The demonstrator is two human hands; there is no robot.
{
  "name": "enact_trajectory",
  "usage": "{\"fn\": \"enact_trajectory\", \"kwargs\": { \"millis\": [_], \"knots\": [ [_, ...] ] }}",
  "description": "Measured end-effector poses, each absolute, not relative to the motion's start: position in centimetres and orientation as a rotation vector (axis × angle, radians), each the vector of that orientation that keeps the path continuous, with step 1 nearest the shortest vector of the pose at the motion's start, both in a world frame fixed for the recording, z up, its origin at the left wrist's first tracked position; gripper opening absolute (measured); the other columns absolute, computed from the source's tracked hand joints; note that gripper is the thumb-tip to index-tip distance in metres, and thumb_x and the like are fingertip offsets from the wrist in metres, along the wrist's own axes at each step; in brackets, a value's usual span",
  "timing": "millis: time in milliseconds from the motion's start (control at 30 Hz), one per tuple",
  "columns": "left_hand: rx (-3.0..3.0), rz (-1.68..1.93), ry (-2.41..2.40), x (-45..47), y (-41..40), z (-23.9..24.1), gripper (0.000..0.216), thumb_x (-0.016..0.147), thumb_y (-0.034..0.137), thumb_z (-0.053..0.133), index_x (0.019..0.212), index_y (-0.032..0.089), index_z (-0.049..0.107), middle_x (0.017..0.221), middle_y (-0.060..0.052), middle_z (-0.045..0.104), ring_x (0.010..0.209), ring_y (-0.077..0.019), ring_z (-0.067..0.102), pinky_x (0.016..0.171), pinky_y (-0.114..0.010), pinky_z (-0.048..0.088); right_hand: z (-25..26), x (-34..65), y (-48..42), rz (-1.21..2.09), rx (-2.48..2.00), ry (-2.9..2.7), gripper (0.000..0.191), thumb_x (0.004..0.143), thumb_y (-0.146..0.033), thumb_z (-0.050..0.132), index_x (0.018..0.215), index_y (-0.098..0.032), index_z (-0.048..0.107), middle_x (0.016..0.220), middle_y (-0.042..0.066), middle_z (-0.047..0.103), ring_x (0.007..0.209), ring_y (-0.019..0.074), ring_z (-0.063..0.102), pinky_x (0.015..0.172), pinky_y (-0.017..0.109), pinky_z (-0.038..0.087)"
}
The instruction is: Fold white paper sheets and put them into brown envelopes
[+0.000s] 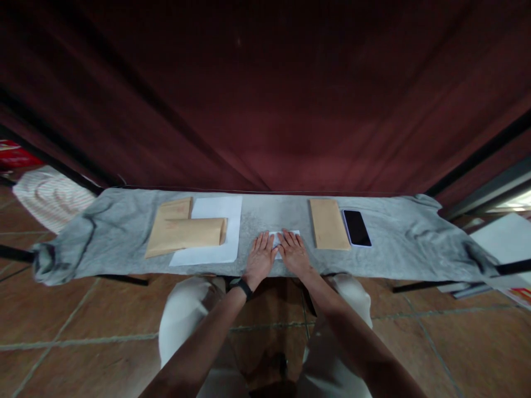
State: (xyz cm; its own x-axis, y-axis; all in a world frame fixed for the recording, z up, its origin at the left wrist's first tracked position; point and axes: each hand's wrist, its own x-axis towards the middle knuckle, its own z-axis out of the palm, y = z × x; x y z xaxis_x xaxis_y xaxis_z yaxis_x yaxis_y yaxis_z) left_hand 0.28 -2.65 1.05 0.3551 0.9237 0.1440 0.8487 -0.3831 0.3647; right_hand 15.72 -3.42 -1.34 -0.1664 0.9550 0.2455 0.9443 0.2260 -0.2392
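A small piece of white paper [274, 268] lies on the grey cloth, mostly covered by my two hands. My left hand [261, 255] rests flat on its left part, fingers stretched forward, a dark band on the wrist. Flat on the right part is my right hand [293, 253], its fingers also extended. The thumbs come close together over the middle of the paper. To the left, a folded brown envelope [194, 232] lies across larger white sheets [219, 207] and another brown envelope [160, 239]. Right of my hands is one more brown envelope [330, 224].
A phone [357, 228] with a dark screen lies beside the right envelope. Grey cloth [398, 232] covers the narrow table. Behind it hangs a dark red curtain [265, 121]. Black metal bars [477, 152] stand at both sides, and my knees are under the front edge.
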Motion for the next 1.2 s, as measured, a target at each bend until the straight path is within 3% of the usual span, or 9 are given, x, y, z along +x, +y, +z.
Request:
{"fn": "enact_trajectory", "kwargs": {
  "millis": [200, 433, 600, 733, 900, 1033, 1200],
  "knots": [
    [2.563, 0.263, 1.701, -0.6, -2.4, 0.0, 0.066, 0.103, 0.05, 0.031, 0.155, 0.01, 0.035, 0.163, -0.017, 0.033, 0.153, -0.028, 0.027, 0.124, -0.046, 0.024, -1.7, 16.5, -3.7, -0.049, -1.889, -2.111, 0.052, 0.106, -0.038, 0.038, 0.151, -0.015, 0.045, 0.16, 0.016, 0.038, 0.147, 0.0301, 0.038, 0.119, 0.049, 0.027],
    [2.539, 0.271, 1.67, -0.6, -2.7, -0.1, 0.069, 0.103, 0.053, 0.031, 0.156, 0.01, 0.032, 0.163, -0.018, 0.031, 0.153, -0.0282, 0.026, 0.125, -0.047, 0.022, -2.6, 17.7, -4.3, -0.176, -1.899, -2.09, 0.056, 0.106, -0.042, 0.037, 0.153, -0.012, 0.042, 0.159, 0.019, 0.039, 0.144, 0.0328, 0.041, 0.117, 0.05, 0.03],
    [2.531, 0.298, 1.528, -4.4, -1.1, 2.1, 0.096, 0.087, 0.066, 0.06, 0.16, 0.016, 0.022, 0.168, -0.019, 0.016, 0.156, -0.0331, 0.012, 0.124, -0.052, 0.017, -3.0, 17.8, -4.2, -0.204, -1.903, -2.098, 0.057, 0.105, -0.041, 0.036, 0.153, -0.012, 0.041, 0.159, 0.019, 0.038, 0.143, 0.0333, 0.042, 0.117, 0.052, 0.03],
    [2.535, 0.071, 1.591, -12.4, 2.2, 5.6, 0.118, 0.071, 0.062, 0.077, 0.163, 0.025, 0.012, 0.17, -0.017, 0.003, 0.156, -0.0374, 0.002, 0.122, -0.06, 0.007, -3.2, 17.9, -4.1, -0.198, -1.892, -2.102, 0.058, 0.105, -0.043, 0.036, 0.153, -0.012, 0.042, 0.158, 0.02, 0.04, 0.142, 0.0336, 0.044, 0.116, 0.052, 0.031],
    [2.387, -0.447, 1.707, -21.8, 5.6, 8.9, 0.127, 0.063, 0.058, 0.078, 0.163, 0.025, 0.007, 0.169, -0.022, 0.003, 0.155, -0.0413, 0.0, 0.119, -0.064, 0.003, -3.2, 18.1, -4.0, -0.158, -1.893, -2.102, 0.057, 0.104, -0.043, 0.034, 0.151, -0.012, 0.046, 0.157, 0.019, 0.042, 0.141, 0.0329, 0.045, 0.117, 0.051, 0.03],
    [2.328, -0.538, 1.672, -24.7, 7.0, 9.5, 0.129, 0.062, 0.057, 0.076, 0.163, 0.023, 0.003, 0.167, -0.025, 0.007, 0.155, -0.0421, 0.003, 0.118, -0.066, 0.006, -3.0, 18.2, -4.0, -0.142, -1.88, -2.114, 0.056, 0.104, -0.041, 0.034, 0.15, -0.013, 0.046, 0.157, 0.018, 0.043, 0.142, 0.0324, 0.044, 0.116, 0.052, 0.032],
    [2.336, -0.523, 1.585, -25.4, 8.5, 8.9, 0.131, 0.057, 0.055, 0.078, 0.163, 0.025, 0.008, 0.167, -0.021, 0.015, 0.154, -0.0421, 0.012, 0.12, -0.062, 0.009, -3.0, 18.5, -4.1, -0.169, -1.845, -2.112, 0.054, 0.104, -0.04, 0.035, 0.149, -0.012, 0.048, 0.156, 0.019, 0.043, 0.143, 0.0319, 0.043, 0.115, 0.051, 0.033]
  ]
}}
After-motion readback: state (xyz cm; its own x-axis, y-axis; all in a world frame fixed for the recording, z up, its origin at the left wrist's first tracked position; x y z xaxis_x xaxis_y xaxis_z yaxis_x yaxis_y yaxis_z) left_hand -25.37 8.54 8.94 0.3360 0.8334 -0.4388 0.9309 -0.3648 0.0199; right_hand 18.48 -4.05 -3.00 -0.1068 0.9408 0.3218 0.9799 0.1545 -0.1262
